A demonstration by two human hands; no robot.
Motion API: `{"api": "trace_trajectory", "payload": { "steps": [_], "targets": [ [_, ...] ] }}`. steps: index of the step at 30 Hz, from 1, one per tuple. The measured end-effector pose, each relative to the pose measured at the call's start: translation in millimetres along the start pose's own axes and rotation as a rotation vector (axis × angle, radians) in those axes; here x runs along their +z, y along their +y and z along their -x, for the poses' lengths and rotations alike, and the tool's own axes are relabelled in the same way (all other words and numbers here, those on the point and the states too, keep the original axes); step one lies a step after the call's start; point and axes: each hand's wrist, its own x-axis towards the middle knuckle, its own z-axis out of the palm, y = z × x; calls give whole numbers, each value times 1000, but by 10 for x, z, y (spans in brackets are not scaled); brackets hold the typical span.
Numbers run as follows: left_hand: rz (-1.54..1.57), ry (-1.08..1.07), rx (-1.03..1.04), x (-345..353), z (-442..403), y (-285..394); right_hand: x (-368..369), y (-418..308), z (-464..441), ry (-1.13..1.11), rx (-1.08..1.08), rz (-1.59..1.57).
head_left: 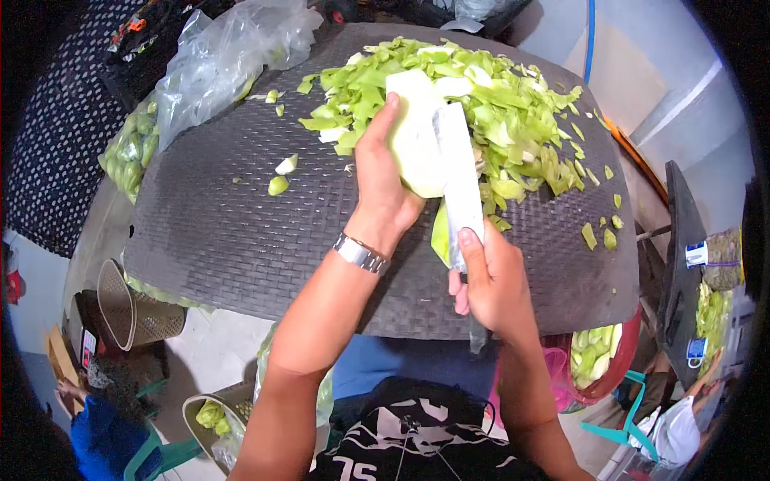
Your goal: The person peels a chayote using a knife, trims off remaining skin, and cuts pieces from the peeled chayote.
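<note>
My left hand (pixel 377 176) is wrapped round a large, pale, peeled fruit or vegetable (pixel 413 136), whose kind I cannot tell for sure. In my right hand (pixel 496 280) is a wide-bladed kitchen knife (pixel 462 176), blade pointing up and away from me. Its flat lies along the right side of the pale piece. A strip of green peel (pixel 440 234) shows beside the lower blade, near my right fingers. Just beyond both hands spreads a heap of light green peelings (pixel 513 112).
The dark woven-pattern table (pixel 241 232) carries scattered scraps (pixel 278 185). A clear plastic bag (pixel 233 60) lies at its far left, above a bag of green produce (pixel 132 152). Below right stands a red basin (pixel 627 353) with pale pieces. Other people (pixel 104 437) sit at both sides.
</note>
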Motion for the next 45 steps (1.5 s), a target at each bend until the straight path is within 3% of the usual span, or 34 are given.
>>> {"api": "trace_trajectory", "payload": {
  "steps": [13, 16, 20, 23, 28, 45],
  "targets": [
    [53, -1, 22, -78, -66, 164, -354, 71, 594, -48, 158, 185],
    [115, -17, 46, -129, -83, 114, -339, -53, 634, 237, -36, 479],
    [138, -8, -12, -3, 27, 17, -191, 22, 287, 399, -301, 473],
    [221, -71, -93, 37, 77, 33, -142, -50, 181, 255, -233, 561],
    [315, -199, -95, 70, 129, 72, -29, -3, 167, 215, -282, 549],
    [140, -120, 43, 74, 145, 9, -14, -64, -1, 198, -219, 608]
  ]
}}
